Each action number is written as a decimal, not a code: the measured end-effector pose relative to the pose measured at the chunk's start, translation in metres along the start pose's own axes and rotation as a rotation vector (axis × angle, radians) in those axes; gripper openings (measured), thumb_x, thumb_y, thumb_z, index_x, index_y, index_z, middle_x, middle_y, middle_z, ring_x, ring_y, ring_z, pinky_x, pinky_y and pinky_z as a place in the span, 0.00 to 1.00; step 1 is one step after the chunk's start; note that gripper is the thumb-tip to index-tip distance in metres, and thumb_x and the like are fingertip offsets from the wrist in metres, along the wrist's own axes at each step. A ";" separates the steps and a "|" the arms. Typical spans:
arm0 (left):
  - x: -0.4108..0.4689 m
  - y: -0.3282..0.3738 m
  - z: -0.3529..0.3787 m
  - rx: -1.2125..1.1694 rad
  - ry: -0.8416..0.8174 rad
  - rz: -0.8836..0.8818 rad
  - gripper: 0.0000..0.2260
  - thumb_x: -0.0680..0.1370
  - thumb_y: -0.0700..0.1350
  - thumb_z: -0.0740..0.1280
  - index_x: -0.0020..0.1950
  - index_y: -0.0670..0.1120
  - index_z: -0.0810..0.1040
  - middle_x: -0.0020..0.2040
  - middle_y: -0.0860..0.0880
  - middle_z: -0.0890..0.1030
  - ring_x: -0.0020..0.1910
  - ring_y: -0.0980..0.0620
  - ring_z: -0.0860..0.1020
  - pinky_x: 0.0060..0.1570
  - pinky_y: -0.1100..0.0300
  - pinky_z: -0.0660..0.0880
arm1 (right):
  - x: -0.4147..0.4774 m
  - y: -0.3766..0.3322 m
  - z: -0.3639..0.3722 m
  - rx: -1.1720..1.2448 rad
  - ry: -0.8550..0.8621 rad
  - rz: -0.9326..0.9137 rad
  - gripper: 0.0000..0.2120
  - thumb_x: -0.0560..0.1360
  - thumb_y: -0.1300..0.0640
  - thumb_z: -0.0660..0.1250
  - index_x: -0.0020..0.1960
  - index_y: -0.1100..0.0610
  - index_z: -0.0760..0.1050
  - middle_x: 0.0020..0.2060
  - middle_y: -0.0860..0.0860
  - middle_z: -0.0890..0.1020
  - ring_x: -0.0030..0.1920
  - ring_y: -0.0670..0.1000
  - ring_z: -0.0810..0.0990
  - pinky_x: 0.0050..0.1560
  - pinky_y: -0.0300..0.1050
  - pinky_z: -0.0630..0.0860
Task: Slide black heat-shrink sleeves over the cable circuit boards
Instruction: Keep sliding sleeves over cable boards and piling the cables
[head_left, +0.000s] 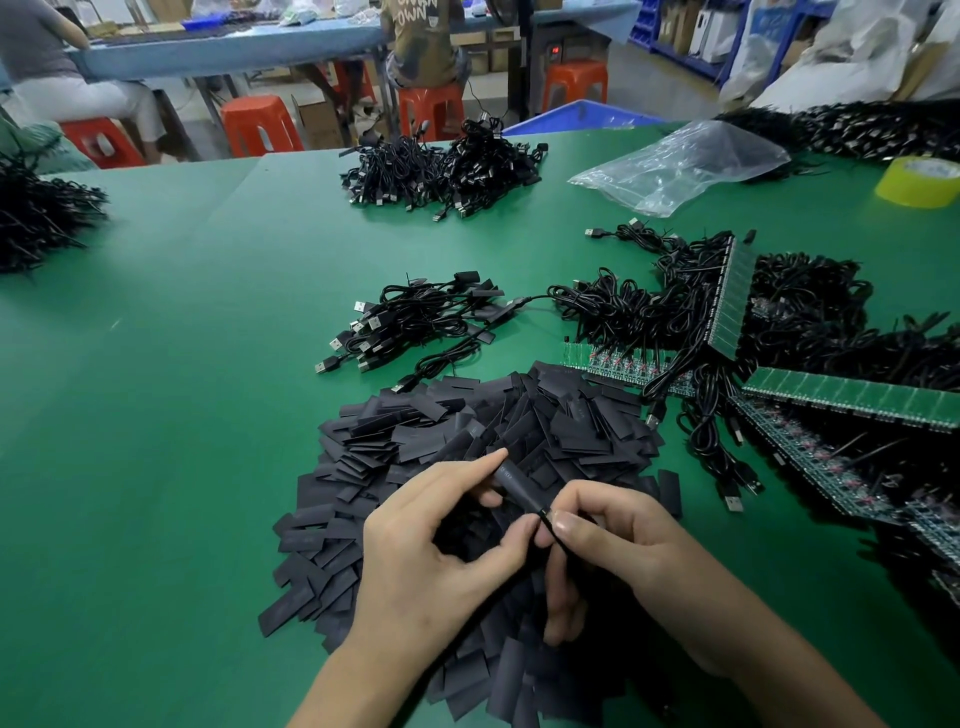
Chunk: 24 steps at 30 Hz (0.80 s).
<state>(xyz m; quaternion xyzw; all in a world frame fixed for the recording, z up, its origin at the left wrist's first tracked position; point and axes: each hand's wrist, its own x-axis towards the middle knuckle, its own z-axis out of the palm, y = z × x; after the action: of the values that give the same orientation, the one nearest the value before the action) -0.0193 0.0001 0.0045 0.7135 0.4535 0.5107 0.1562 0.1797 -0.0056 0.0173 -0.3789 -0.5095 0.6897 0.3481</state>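
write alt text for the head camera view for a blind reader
Two bare hands work over a pile of flat black heat-shrink sleeves on a green table: the left hand pinches one sleeve while the right hand pinches a thin black cable at its near end. Behind lie bundled USB cables and, to the right, green circuit board strips.

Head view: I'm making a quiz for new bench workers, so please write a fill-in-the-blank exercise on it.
The table has a ____ top.
The tape roll at the far right is ____.
Over the pile, the left hand pinches a black ____, and the right hand pinches the cable at its end.
Missing: green; yellow; sleeve.
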 end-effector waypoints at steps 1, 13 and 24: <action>0.000 0.000 -0.001 -0.008 -0.001 -0.009 0.19 0.71 0.49 0.77 0.61 0.47 0.83 0.44 0.55 0.82 0.46 0.56 0.82 0.50 0.68 0.75 | 0.000 -0.002 -0.001 -0.011 -0.007 0.000 0.10 0.83 0.54 0.64 0.50 0.61 0.76 0.36 0.63 0.82 0.36 0.63 0.84 0.38 0.50 0.80; -0.001 0.036 0.012 -0.374 -0.438 -0.316 0.18 0.76 0.57 0.71 0.66 0.62 0.75 0.47 0.55 0.84 0.43 0.60 0.81 0.46 0.65 0.76 | 0.005 -0.006 -0.004 0.727 0.322 -0.222 0.06 0.76 0.56 0.65 0.46 0.56 0.80 0.40 0.55 0.86 0.42 0.51 0.88 0.38 0.43 0.83; 0.082 -0.001 -0.030 0.051 -0.290 -0.238 0.11 0.78 0.44 0.72 0.57 0.58 0.83 0.37 0.56 0.85 0.35 0.60 0.82 0.43 0.69 0.76 | 0.007 -0.002 -0.023 0.391 0.401 -0.392 0.24 0.81 0.47 0.58 0.69 0.62 0.69 0.65 0.59 0.81 0.68 0.58 0.78 0.68 0.53 0.76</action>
<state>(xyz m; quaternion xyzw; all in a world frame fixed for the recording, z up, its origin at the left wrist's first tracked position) -0.0400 0.0595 0.0648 0.7246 0.5203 0.3689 0.2611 0.1971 0.0108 0.0135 -0.3280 -0.3520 0.6062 0.6333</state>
